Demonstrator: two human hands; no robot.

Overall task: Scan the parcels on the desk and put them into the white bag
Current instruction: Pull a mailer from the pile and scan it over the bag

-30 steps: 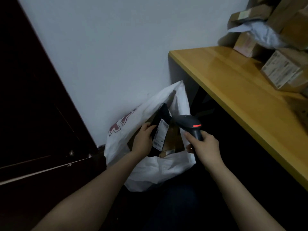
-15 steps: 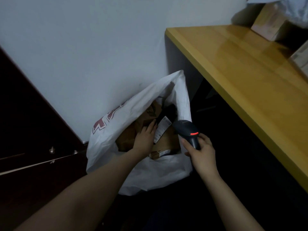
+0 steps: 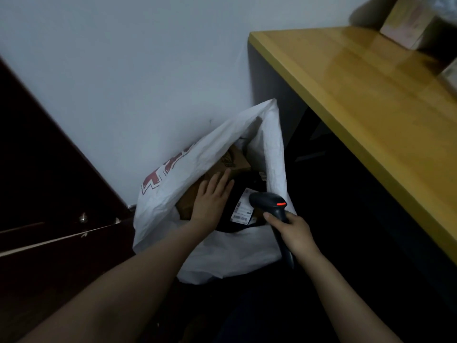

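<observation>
The white bag (image 3: 188,174) with red print stands open on the floor against the wall, left of the desk. Inside it lies a black parcel (image 3: 232,214) with a white shipping label, on top of brown cardboard boxes (image 3: 235,160). My left hand (image 3: 212,196) reaches into the bag mouth with straight fingers, flat over the black parcel and the boxes. My right hand (image 3: 294,231) grips the handle of a dark barcode scanner (image 3: 269,203) just above the bag's right edge; a red light glows on the scanner's head.
The yellow wooden desk (image 3: 358,95) runs along the right, with a cardboard parcel (image 3: 408,21) at its far corner. A dark wooden door (image 3: 44,169) fills the left. Under the desk it is dark.
My left hand let go of the black parcel, which dropped flat into the bag; the fingers are now straight over it. The view tilted down, so most desk parcels left the frame.
</observation>
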